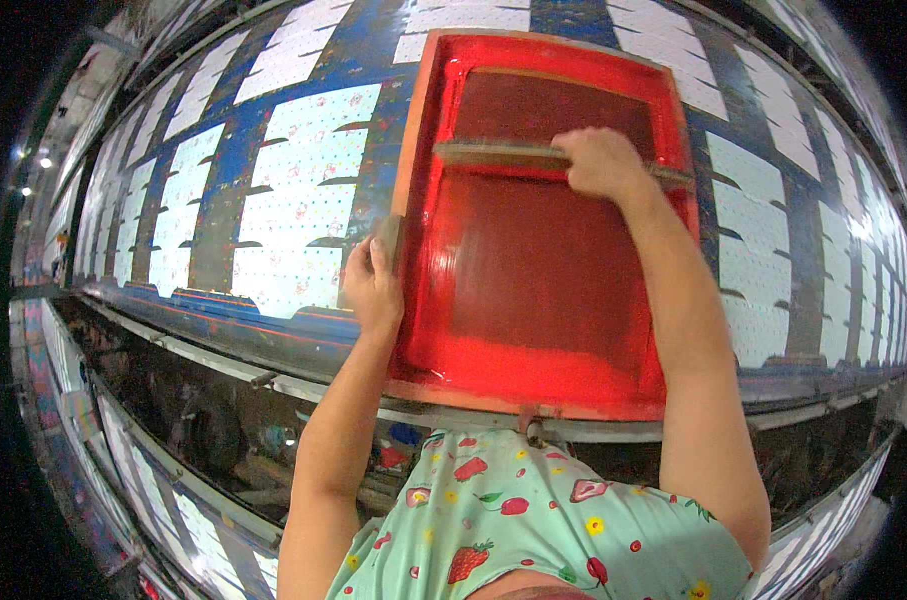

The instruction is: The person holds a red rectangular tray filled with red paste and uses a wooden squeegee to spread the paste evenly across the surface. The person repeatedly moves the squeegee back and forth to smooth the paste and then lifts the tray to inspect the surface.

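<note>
A printing screen frame (406,160) coated with red ink lies on the long table in front of me. My right hand (598,160) grips a long squeegee bar (493,152) that spans the upper part of the screen's red interior. My left hand (375,285) is closed on a short dark grip (393,235) at the screen's left edge. Pale printed fabric pieces (303,150) lie in columns on the table to the left and right of the screen.
The blue and grey table (218,310) curves away to both sides, with a metal rail (223,362) along its near edge. Dark clutter lies below it. Another long surface with pale pieces (188,530) shows at the lower left, and more at the lower right.
</note>
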`<state>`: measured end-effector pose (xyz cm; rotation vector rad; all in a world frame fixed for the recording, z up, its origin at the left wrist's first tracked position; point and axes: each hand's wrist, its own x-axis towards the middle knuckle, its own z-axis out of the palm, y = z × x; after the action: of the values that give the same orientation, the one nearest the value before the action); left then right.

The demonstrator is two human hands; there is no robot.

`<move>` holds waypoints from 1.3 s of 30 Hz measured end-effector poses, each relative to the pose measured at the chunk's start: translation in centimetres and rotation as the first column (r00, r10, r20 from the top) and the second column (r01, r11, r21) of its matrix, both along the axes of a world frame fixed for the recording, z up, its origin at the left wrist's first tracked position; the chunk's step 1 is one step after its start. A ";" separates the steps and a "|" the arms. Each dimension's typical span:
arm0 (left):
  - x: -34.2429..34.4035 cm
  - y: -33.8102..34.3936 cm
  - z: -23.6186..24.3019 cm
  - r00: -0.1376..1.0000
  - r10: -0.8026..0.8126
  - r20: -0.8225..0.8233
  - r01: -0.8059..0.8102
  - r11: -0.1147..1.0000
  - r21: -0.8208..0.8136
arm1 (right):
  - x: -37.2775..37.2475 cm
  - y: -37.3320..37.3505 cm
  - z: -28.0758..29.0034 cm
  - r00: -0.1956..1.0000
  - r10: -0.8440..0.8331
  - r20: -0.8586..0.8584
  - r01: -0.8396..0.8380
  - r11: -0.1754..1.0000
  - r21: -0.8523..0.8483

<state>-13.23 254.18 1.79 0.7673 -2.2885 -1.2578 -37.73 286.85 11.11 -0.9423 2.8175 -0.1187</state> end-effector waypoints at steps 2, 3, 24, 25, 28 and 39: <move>-0.1 -0.2 -0.1 0.999 -0.011 -0.035 0.011 1.000 -0.011 | 5.8 -0.1 0.2 1.000 -0.017 0.004 0.017 1.000 -0.002; -0.2 -0.3 -0.2 0.999 -0.014 -0.043 0.014 1.000 -0.002 | 8.7 0.1 0.5 0.999 0.013 -0.030 -0.014 1.000 -0.020; 0.4 -0.7 0.5 0.992 -0.064 0.106 0.084 0.975 -0.204 | 39.3 0.8 -0.2 0.989 0.029 -0.143 -0.061 0.973 -0.224; 0.4 -0.9 0.2 0.991 -0.065 0.113 0.088 0.975 -0.205 | 39.3 1.3 -0.2 0.990 0.043 -0.131 -0.072 0.971 -0.229; 0.2 -1.3 -0.2 0.988 -0.076 0.137 0.098 0.982 -0.159 | 39.7 4.5 0.2 0.988 0.123 -0.090 -0.150 0.894 -0.422; -0.2 -0.7 0.4 0.990 -0.086 0.112 0.090 0.996 -0.029 | 35.6 25.2 -1.3 0.903 -0.427 -0.050 0.188 0.496 -0.848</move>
<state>-13.39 253.44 2.18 0.7490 -2.4510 -1.2399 -2.15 312.09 9.85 -0.5257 3.1083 -1.6371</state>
